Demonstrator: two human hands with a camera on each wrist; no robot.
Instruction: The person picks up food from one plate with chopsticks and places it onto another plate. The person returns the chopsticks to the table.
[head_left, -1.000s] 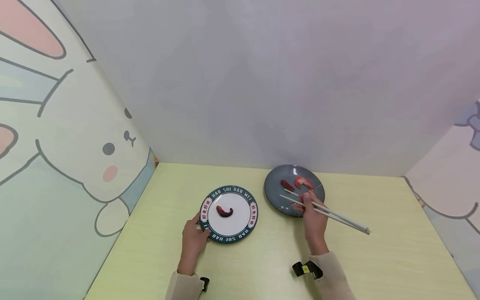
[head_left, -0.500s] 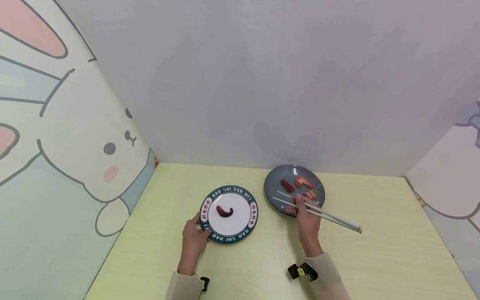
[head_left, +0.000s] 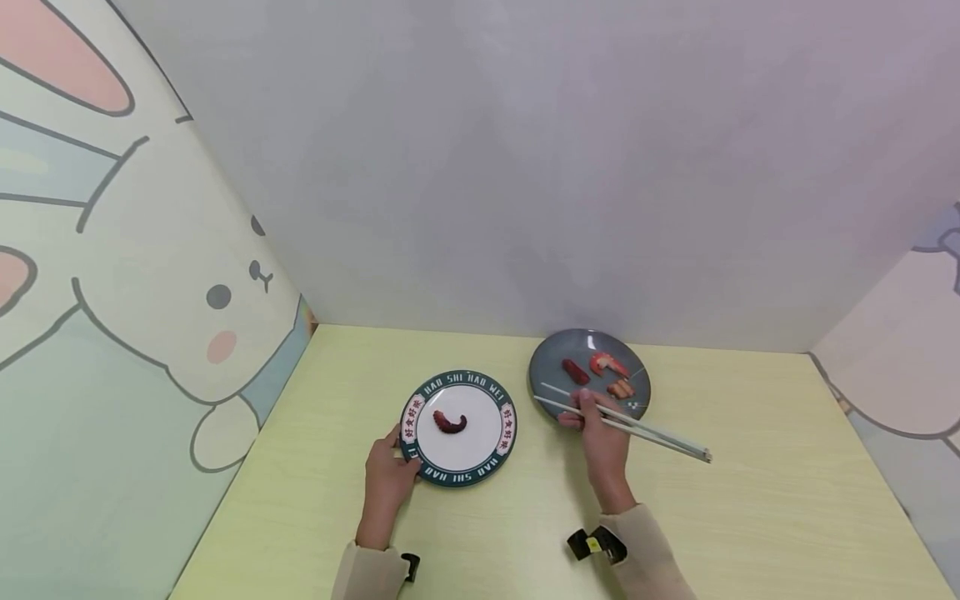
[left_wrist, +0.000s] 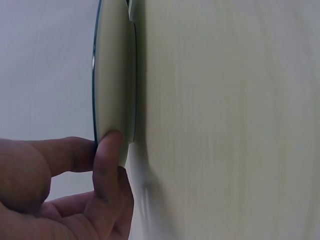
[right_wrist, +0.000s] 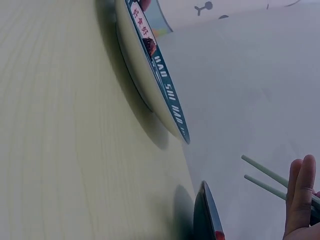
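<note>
My left hand (head_left: 389,479) pinches the lower-left rim of a white plate (head_left: 480,433) with a green lettered border; in the left wrist view the thumb lies on top and fingers underneath. On that plate sits a dark red, curled octopus tentacle (head_left: 448,423). My right hand (head_left: 602,442) holds a pair of pale green chopsticks (head_left: 660,437), tips apart with nothing between them, over the near-left part of a dark grey plate (head_left: 546,367). The grey plate bears a dark red oblong piece (head_left: 575,372), a shrimp (head_left: 607,364) and a small light-brown piece (head_left: 621,388).
Both plates stand on a pale yellow wooden table (head_left: 750,417). A grey wall (head_left: 525,167) rises behind it. Side panels with cartoon rabbit pictures (head_left: 172,275) flank the table. A dark strap device (head_left: 597,544) sits at my right wrist.
My right hand has moved left with the chopsticks, and their tips have shifted left away from the dark red piece. The light-brown piece has come into view. My left hand stays put.
</note>
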